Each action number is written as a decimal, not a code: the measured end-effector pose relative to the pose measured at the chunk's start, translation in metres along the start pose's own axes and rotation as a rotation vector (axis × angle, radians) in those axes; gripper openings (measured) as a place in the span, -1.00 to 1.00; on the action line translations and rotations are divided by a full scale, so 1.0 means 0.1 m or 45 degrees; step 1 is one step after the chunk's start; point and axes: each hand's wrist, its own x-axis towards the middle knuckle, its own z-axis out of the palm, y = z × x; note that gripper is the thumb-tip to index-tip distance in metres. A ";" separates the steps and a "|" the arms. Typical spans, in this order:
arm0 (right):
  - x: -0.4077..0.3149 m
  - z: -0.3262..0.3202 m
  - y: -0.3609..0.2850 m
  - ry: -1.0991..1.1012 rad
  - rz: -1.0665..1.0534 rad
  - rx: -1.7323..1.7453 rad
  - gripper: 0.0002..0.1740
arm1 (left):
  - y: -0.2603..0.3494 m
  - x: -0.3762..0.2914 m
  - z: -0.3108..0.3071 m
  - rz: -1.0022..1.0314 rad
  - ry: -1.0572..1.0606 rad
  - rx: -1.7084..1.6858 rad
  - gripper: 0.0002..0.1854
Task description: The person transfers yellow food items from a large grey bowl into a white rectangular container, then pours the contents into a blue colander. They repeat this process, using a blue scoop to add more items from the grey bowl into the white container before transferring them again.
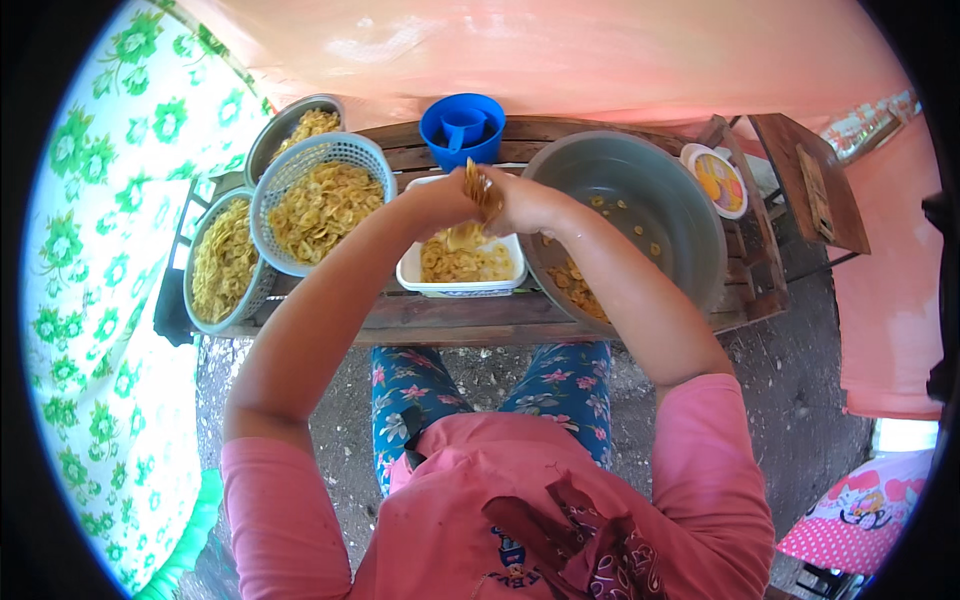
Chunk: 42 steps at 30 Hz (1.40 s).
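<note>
Both hands meet above a white rectangular plastic tub [405, 279]. My left hand [459, 196] and my right hand [519, 204] are cupped together around a handful of banana chips [480, 187], some standing up between them. Below the hands, more banana chips [457, 262] lie in the tub; a few just under my fingers look blurred. Immediately right of the tub is a large grey basin [652, 169], with chips gathered at its near left side and a few scattered on its bottom. My forearms hide part of the basin and most finger detail.
Left on the slatted wooden table [480, 309] are a light-blue perforated basket [259, 217], another basket [196, 315] and a metal bowl [259, 150], all holding chips. Behind the tub stands a blue container [431, 131] with a blue cup [463, 127] inside. A round lidded tub [720, 184] sits right.
</note>
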 end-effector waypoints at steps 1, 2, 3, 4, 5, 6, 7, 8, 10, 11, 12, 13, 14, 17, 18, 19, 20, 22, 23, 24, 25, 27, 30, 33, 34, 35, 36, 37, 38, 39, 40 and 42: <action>0.05 0.07 0.01 -0.051 0.023 -0.035 -0.04 | -0.09 0.00 -0.03 -0.057 0.042 0.156 -0.27; 0.10 0.11 0.04 -0.099 0.079 -0.071 -0.09 | -0.18 0.00 -0.04 -0.161 0.095 0.318 -0.30; 0.14 0.12 0.08 -0.044 0.075 -0.017 -0.19 | -0.26 0.02 -0.04 -0.263 0.140 0.481 -0.33; 0.17 0.09 0.13 0.015 0.102 0.038 -0.27 | -0.32 0.04 -0.06 -0.171 0.209 0.630 -0.36; 0.19 0.05 0.20 0.076 0.135 0.096 -0.36 | -0.38 0.07 -0.08 -0.074 0.272 0.780 -0.40; 0.15 -0.05 0.32 0.113 0.103 0.201 -0.56 | -0.41 0.11 -0.09 -0.005 0.317 0.937 -0.43; 0.15 -0.16 0.43 0.189 0.111 0.194 -0.63 | -0.42 0.16 -0.10 0.062 0.347 0.883 -0.46; 0.11 -0.31 0.57 0.252 0.109 0.258 -0.66 | -0.42 0.21 -0.09 0.093 0.360 0.836 -0.49; 0.01 -0.56 0.89 0.455 0.210 0.292 -0.70 | -0.38 0.33 -0.02 0.183 0.410 0.683 -0.54; -0.04 -0.62 1.07 0.535 0.288 0.300 -0.71 | -0.34 0.40 0.07 0.243 0.388 0.608 -0.54; -0.09 -0.63 1.24 0.461 0.417 0.126 -0.72 | -0.30 0.47 0.16 0.304 0.365 0.522 -0.54; -0.16 -0.62 1.40 0.381 0.536 -0.033 -0.72 | -0.26 0.54 0.24 0.416 0.360 0.425 -0.54; -0.23 -0.59 1.52 0.297 0.665 -0.175 -0.72 | -0.23 0.62 0.39 0.525 0.498 0.480 -0.53; -0.38 -0.27 1.60 -0.520 0.689 -0.933 -0.57 | -0.14 0.83 0.78 0.377 0.655 0.435 -0.45; -0.50 -0.16 1.60 -0.517 0.799 -0.795 -0.53 | -0.14 0.87 0.87 0.246 0.631 0.364 -0.46; -0.55 -0.16 1.58 -0.579 0.780 -0.676 -0.49 | -0.14 0.89 0.92 0.261 0.679 0.346 -0.47; -0.60 -0.17 1.58 -0.640 0.761 -0.556 -0.45 | -0.14 0.90 0.97 0.275 0.725 0.328 -0.49; -0.61 -0.32 1.62 -0.634 0.615 -0.491 -0.33 | -0.10 0.88 1.06 0.334 0.829 0.247 -0.55; -0.53 -0.47 1.68 -0.404 0.552 -0.483 -0.35 | -0.07 0.87 1.09 0.438 0.885 0.232 -0.57; -0.39 -0.61 1.75 -0.104 0.477 -0.505 -0.40 | -0.04 0.84 1.12 0.527 0.933 0.206 -0.59; -0.34 -0.75 1.87 0.274 0.473 -0.276 -0.51 | 0.01 0.81 1.14 0.615 0.975 0.172 -0.60; -0.20 -0.75 2.07 0.930 0.418 -0.399 -0.55 | 0.09 0.76 1.19 0.688 0.999 0.131 -0.62; -0.07 -0.52 2.17 1.183 0.211 -0.304 -0.56 | 0.17 0.69 1.21 0.770 1.002 0.111 -0.62; -0.15 -0.02 1.99 0.882 -0.102 -0.606 -0.60 | 0.16 0.66 1.21 0.854 1.030 0.112 -0.61; -0.21 0.12 1.93 0.766 -0.177 -0.617 -0.60 | 0.14 0.65 1.20 0.870 1.041 0.119 -0.61; -0.32 0.18 1.88 0.541 -0.051 -0.595 -0.57 | 0.13 0.64 1.21 0.910 1.065 0.119 -0.61; -0.43 0.20 1.84 0.343 0.012 -0.564 -0.54 | 0.11 0.63 1.21 0.941 1.083 0.122 -0.60; -0.54 0.18 1.82 0.137 0.070 -0.523 -0.50 | 0.10 0.62 1.22 0.933 1.089 0.114 -0.60; -0.63 0.05 1.82 0.020 0.201 -0.337 -0.55 | 0.09 0.60 1.24 0.969 1.114 0.131 -0.60; -0.73 -0.13 1.84 -0.115 0.327 -0.121 -0.60 | 0.09 0.58 1.26 0.967 1.127 0.137 -0.59; -0.88 -0.29 1.88 0.253 0.391 -0.137 -0.65 | 0.09 0.56 1.28 0.986 1.145 0.147 -0.59; -1.21 -0.55 1.98 0.783 0.526 -0.386 -0.62 | 0.10 0.52 1.31 0.954 1.127 0.136 -0.59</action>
